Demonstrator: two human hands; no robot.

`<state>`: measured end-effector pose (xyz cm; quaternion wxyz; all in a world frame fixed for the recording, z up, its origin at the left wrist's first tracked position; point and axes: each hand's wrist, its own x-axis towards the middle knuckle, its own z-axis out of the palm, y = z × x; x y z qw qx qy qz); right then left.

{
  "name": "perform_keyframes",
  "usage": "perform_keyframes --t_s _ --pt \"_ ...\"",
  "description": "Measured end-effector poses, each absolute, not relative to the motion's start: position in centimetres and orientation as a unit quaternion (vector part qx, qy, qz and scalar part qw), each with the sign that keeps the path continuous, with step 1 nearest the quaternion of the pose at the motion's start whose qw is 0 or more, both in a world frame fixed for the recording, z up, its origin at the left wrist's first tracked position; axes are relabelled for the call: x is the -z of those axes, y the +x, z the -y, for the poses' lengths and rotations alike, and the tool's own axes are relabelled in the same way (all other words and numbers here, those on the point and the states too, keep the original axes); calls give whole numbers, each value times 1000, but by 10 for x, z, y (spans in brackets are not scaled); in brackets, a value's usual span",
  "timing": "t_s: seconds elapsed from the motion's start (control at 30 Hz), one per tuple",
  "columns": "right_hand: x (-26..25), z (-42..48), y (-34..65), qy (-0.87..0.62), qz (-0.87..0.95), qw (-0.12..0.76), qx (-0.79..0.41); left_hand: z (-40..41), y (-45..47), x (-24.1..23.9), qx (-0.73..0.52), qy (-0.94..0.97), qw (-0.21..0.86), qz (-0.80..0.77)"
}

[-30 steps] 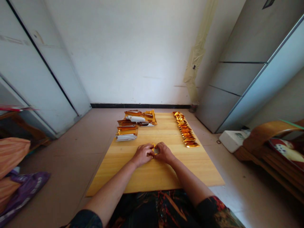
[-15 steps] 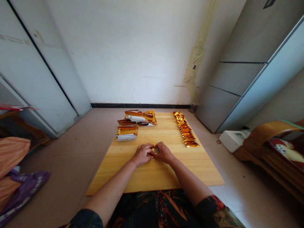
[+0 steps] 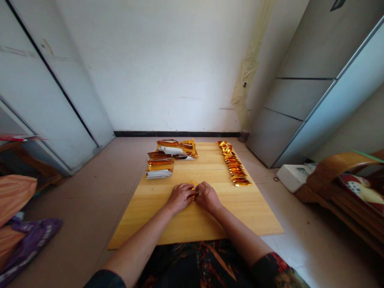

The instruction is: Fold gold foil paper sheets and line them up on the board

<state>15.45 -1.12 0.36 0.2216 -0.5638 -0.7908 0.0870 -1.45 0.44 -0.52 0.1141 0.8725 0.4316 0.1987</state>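
Note:
My left hand [image 3: 180, 197] and my right hand [image 3: 207, 196] meet over the middle of the wooden board [image 3: 195, 224]. Both have their fingers curled and pinched on a small piece of gold foil paper [image 3: 193, 185], of which only a corner shows between the hands. Stacks of gold foil sheets [image 3: 160, 167] lie at the board's far left. A row of several folded gold pieces [image 3: 235, 164] runs along the far right edge.
The board lies on a tiled floor. White cabinet doors [image 3: 45, 100] stand to the left and a grey cabinet [image 3: 300, 100] to the right. A wooden chair [image 3: 345, 172] and a white box [image 3: 292, 176] sit at right, bags [image 3: 24, 236] at left.
Both hands have slid slightly toward me and pressed closer together, covering more of the gold paper. The stacks and the row have not moved.

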Motion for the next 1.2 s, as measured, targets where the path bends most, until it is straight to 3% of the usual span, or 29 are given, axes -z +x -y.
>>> perform_keyframes --t_s 0.17,0.53,0.93,1.2 --pt "-4 20 154 -636 730 229 -98 1 -7 0 -211 830 149 -495" --pt "5 23 155 -557 795 233 -60 1 -8 0 -223 835 146 -481" --pt "-5 35 161 -498 856 132 42 -1 -16 0 -214 861 152 -435" --pt "-27 1 180 -444 894 33 46 -11 -21 -7 -160 898 60 -405"
